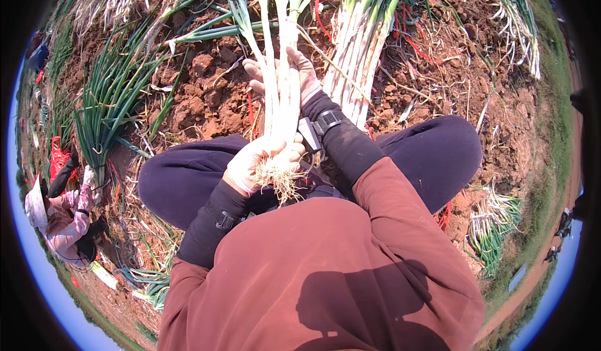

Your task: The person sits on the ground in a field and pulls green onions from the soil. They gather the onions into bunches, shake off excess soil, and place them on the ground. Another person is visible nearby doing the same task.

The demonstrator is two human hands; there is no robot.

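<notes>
My left hand (pixel 256 163), in a pale glove, grips several green onions (pixel 283 95) just above their stringy roots, over my lap. Farther up the white stalks is my right hand (pixel 291 72), also gloved; its fingers and thumb are spread around the back and side of the stalks, and part of it is hidden behind them. The green leaves point away from me. Just right of my right hand, a thick bundle of green onions (pixel 359 55) lies on the soil with its white ends towards me.
Clumpy reddish soil (pixel 202 93) lies before my crossed legs. More green onions (pixel 105 102) are at the left, where a co-worker in a pale hat (pixel 65 224) handles them beside red twine (pixel 60 161). Small onion bunches (pixel 493 229) lie at the right. Red strands (pixel 425 53) lie near the thick bundle.
</notes>
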